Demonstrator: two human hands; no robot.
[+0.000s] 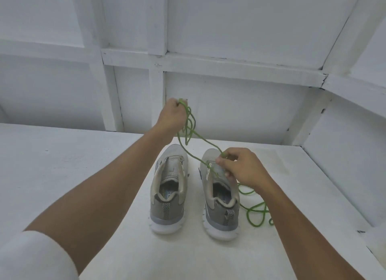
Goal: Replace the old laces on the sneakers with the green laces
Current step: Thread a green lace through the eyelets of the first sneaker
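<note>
Two grey sneakers with white soles stand side by side on a white table, heels toward me. The left sneaker (168, 187) has no lace in it. My left hand (173, 116) is raised above and behind it and grips a bunch of green lace (189, 125) that hangs in loops. A strand of that lace runs down to the eyelets of the right sneaker (219, 194). My right hand (240, 167) rests over the right sneaker's tongue area and pinches the lace between thumb and fingers. A second green lace (255, 210) lies loose on the table right of that shoe.
The white table (83, 154) spreads wide to the left and toward me. White panelled walls (229, 104) with framing close it in at the back and on the right. A raised white ledge (373, 233) runs along the right side.
</note>
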